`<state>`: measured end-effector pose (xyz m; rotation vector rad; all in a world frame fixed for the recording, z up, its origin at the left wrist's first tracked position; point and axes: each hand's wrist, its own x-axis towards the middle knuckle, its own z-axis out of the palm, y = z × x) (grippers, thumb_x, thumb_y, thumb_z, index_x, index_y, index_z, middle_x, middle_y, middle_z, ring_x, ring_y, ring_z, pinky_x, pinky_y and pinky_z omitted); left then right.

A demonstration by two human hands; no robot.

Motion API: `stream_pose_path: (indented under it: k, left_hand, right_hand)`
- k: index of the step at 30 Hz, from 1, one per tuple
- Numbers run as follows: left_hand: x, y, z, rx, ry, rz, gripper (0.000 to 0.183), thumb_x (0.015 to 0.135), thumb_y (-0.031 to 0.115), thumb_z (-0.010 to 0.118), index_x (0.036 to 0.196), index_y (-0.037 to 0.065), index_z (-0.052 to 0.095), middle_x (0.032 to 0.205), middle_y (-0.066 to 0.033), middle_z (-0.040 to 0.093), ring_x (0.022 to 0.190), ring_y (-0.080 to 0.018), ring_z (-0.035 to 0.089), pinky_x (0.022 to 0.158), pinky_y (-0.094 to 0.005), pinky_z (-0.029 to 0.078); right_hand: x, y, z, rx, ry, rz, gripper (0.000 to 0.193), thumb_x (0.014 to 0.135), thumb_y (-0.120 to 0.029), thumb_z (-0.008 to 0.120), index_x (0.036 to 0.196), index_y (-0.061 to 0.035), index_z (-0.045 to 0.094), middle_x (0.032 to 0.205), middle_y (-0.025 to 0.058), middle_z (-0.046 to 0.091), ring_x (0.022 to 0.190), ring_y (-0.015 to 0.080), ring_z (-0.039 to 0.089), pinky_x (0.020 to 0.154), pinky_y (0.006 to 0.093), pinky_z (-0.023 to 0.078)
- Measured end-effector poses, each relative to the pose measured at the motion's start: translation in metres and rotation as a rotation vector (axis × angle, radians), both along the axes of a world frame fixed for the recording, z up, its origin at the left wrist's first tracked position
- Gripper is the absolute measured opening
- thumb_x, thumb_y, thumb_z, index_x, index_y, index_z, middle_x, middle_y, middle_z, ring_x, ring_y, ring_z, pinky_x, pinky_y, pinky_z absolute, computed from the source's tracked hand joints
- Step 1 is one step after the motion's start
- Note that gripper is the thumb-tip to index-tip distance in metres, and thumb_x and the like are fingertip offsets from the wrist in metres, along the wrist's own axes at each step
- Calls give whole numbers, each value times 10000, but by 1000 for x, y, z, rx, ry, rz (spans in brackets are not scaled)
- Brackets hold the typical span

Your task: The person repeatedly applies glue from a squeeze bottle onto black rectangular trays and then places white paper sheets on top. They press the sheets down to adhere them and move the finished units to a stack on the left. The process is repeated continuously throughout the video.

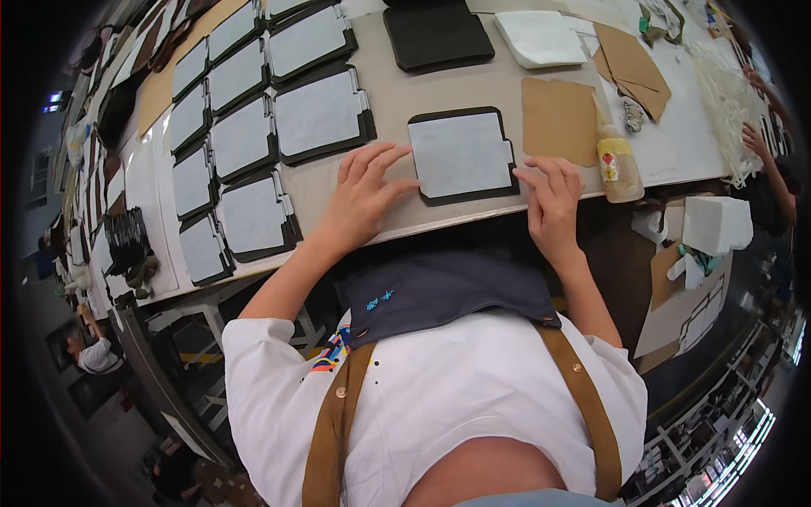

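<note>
A black panel with a light grey-white sheet (463, 156) on top lies flat near the table's front edge. The black border shows around the sheet, with a small notch on its right side. My left hand (365, 193) is at the panel's left edge, fingers apart, fingertips close to or touching the border. At the right edge is my right hand (553, 198), its fingers bent and spread near the notch. Neither hand has the panel lifted. Whether the fingertips press on it I cannot tell.
Rows of similar sheet-covered black panels (317, 114) fill the table's left. Behind lie black pieces (439, 38) and a stack of white sheets (541, 40). Brown card (559, 122) and a yellowish glue bottle (619, 165) stand at right. Another person's hand (756, 144) shows far right.
</note>
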<state>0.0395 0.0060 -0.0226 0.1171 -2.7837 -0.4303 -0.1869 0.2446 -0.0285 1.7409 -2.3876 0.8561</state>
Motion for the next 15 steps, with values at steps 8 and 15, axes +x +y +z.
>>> stream_pose_path:
  k: [8,15]
  left_hand:
    - [-38,39,-16,3,-238,133,846,943,465,617,1583,28,277,1686,-142,178,1567,-356,89,1251,-541,84]
    - [-16,41,-7,3,-263,212,820,933,469,630,1587,91,311,1688,-146,167,1565,-383,70,1242,-572,76]
  right_hand:
    - [11,-25,4,298,97,-27,935,878,-628,628,1571,-75,333,1673,151,196,1555,349,132,1233,594,43]
    - [9,3,3,217,32,-132,826,906,-533,650,1555,-102,374,1658,148,233,1541,360,169,1224,605,55]
